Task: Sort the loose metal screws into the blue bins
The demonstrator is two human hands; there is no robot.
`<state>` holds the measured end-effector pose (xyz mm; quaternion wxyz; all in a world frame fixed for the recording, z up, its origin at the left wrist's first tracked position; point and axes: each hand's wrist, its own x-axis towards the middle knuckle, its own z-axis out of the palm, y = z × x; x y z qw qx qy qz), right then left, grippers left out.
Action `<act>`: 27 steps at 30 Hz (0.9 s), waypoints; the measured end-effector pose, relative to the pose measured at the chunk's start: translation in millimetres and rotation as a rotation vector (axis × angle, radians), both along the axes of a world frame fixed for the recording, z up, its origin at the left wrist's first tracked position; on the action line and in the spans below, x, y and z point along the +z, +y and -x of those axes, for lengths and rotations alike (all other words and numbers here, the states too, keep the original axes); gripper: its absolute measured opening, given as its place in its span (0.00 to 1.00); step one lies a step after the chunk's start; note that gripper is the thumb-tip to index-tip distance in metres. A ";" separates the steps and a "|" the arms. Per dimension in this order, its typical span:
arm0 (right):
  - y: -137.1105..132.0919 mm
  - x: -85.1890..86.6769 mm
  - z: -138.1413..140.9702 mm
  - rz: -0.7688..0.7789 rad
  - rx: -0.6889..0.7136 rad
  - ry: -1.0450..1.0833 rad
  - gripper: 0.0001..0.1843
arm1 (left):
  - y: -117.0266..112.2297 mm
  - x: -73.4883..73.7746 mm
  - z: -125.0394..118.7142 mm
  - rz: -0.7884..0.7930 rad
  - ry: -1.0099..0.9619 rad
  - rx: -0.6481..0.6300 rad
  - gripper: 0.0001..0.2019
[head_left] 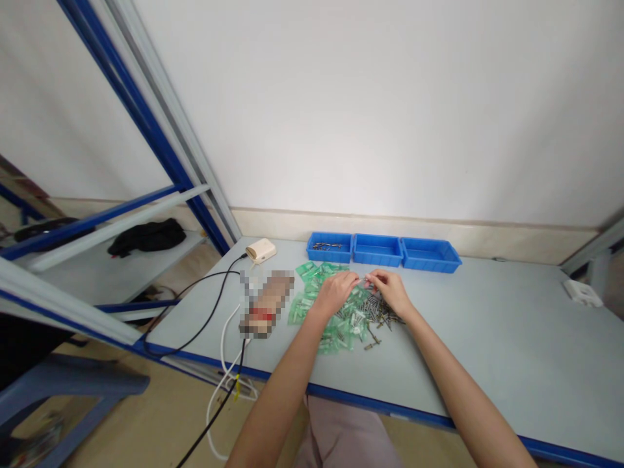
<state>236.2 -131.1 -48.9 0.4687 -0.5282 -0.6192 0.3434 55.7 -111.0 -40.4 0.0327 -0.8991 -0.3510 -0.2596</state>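
Note:
My left hand (pixel 336 291) and my right hand (pixel 391 289) meet above the pile, fingertips pinched close together. Between them shows a small shiny metal piece (pixel 362 279), both hands gripping it; its exact kind is too small to make out. Below and to the left lie several small green plastic bags (pixel 305 305), with slim metal parts in some of them. Loose grey, screw-like metal parts (pixel 374 309) are heaped under my right hand, partly hidden by it. Nearer the table's front edge lies a brass-coloured metal part (pixel 373 338).
Three blue bins line the back: the left bin (pixel 329 257) has some metal parts, the middle bin (pixel 377 260) and right bin (pixel 431 265) show bare floors. Left are a cream device (pixel 260 250), a blurred-out object (pixel 268 305) and cables (pixel 221 312). A white object (pixel 582 292) sits far right.

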 end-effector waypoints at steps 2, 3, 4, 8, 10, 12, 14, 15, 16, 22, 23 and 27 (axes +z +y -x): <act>-0.7 0.3 0.8 0.002 0.015 0.015 0.15 | 0.0 -0.8 0.4 -0.001 0.009 0.006 0.15; -1.0 0.4 1.1 -0.001 0.026 0.029 0.15 | 0.0 -1.2 0.5 0.001 0.012 0.016 0.16; -1.3 0.7 1.3 -0.005 0.036 0.042 0.16 | -0.1 -1.7 0.5 0.006 0.012 0.029 0.16; -2.7 2.9 1.7 -0.007 0.041 0.030 0.14 | -0.2 -3.1 0.2 0.030 0.006 0.077 0.16; -3.8 4.5 1.9 0.004 0.042 0.029 0.14 | -0.3 -3.0 0.1 0.038 0.005 0.075 0.15; -4.8 5.5 2.4 0.005 0.053 0.032 0.14 | -0.4 -2.6 0.2 0.042 0.007 0.058 0.14; -5.2 5.4 2.8 -0.003 0.065 0.028 0.15 | -0.6 -2.1 0.3 0.039 0.018 0.049 0.14; -5.0 4.7 3.0 -0.009 0.067 0.027 0.14 | -0.8 -2.0 0.3 0.034 0.026 0.048 0.14; -4.7 3.8 3.1 -0.016 0.066 0.029 0.14 | -0.9 -1.9 0.2 0.029 0.033 0.052 0.15; -3.1 -0.3 3.7 -0.012 0.037 0.007 0.14 | -0.6 -2.1 -0.3 0.031 0.061 0.088 0.17; -3.2 0.1 3.8 -0.012 0.043 0.008 0.14 | -0.5 -2.1 -0.4 0.034 0.066 0.091 0.17; -3.8 2.1 3.3 -0.043 0.031 0.012 0.16 | -0.8 -1.1 -0.4 0.042 0.085 0.097 0.18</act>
